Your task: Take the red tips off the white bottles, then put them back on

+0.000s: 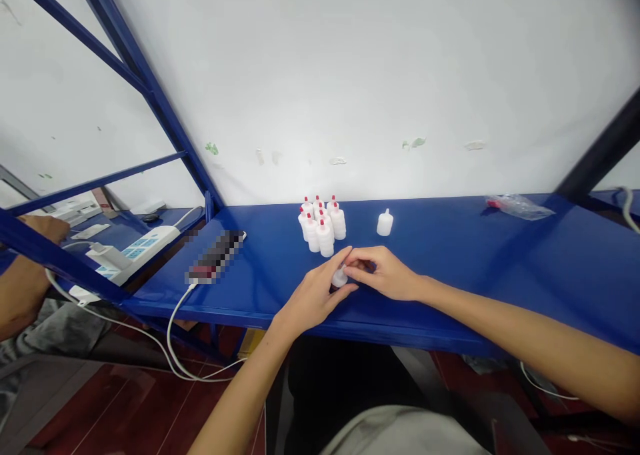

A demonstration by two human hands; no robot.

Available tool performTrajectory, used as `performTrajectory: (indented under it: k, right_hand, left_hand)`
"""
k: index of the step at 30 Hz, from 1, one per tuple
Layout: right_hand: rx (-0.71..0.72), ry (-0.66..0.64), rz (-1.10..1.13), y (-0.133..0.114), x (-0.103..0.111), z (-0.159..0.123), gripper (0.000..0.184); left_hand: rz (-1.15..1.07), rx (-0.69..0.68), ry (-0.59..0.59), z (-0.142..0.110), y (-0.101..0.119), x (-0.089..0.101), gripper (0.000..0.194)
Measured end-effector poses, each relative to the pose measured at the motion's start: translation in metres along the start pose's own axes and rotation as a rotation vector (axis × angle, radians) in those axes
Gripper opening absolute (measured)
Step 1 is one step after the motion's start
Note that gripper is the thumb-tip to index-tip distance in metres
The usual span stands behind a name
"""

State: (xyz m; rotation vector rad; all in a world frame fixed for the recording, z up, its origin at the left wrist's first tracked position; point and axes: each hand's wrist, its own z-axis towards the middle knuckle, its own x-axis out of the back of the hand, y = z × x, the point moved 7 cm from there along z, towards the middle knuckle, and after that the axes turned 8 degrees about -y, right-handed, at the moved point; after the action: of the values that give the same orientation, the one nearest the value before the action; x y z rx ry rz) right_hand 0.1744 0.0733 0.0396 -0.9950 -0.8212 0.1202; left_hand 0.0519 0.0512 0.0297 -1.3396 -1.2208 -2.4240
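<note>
My left hand is closed around a small white squeeze bottle near the front edge of the blue table. The fingertips of my right hand pinch at the top of that bottle; what they hold there, perhaps a cap, is hidden. Just beyond my left hand stands a cluster of several white squeeze bottles with red tips, all upright. To the right of the cluster, a single white bottle stands upright with a bare white nozzle.
A phone with a white charging cable lies at the left. A clear plastic bag with something red inside rests at the back right. Beyond the blue frame are a power strip and another person's arm.
</note>
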Motion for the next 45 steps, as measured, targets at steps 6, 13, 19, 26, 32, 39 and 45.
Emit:
performTrajectory:
  k: [6, 13, 19, 26, 32, 39, 45]
  right_hand:
    - [-0.007, 0.459, -0.275, 0.006, 0.056, -0.008, 0.018]
    - [-0.291, 0.732, -0.662, 0.041, 0.136, -0.017, 0.026]
    - [-0.451, 0.578, -0.736, 0.062, 0.135, -0.012, 0.03]
    - [-0.353, 0.555, -0.732, 0.044, 0.129, -0.014, 0.026]
    - [-0.13, -0.064, -0.656, 0.027, 0.07, 0.0, 0.02]
    - [-0.105, -0.202, -0.475, 0.029, 0.051, 0.002, 0.025]
    - [-0.096, -0.196, -0.349, 0.035, 0.043, 0.004, 0.015]
  left_hand:
    - [0.155, 0.105, 0.199, -0.003, -0.003, 0.017, 0.03]
    - [-0.124, 0.258, 0.317, -0.003, -0.026, 0.027, 0.032]
    - [-0.363, 0.263, 0.4, 0.018, -0.047, 0.048, 0.036]
    - [-0.011, 0.291, 0.342, 0.044, -0.045, 0.06, 0.035]
    - [0.163, 0.32, 0.379, 0.04, -0.044, 0.057, 0.03]
    - [-0.123, 0.189, 0.332, 0.016, -0.042, 0.056, 0.029]
    - [-0.411, 0.136, -0.028, 0.003, -0.036, 0.042, 0.034]
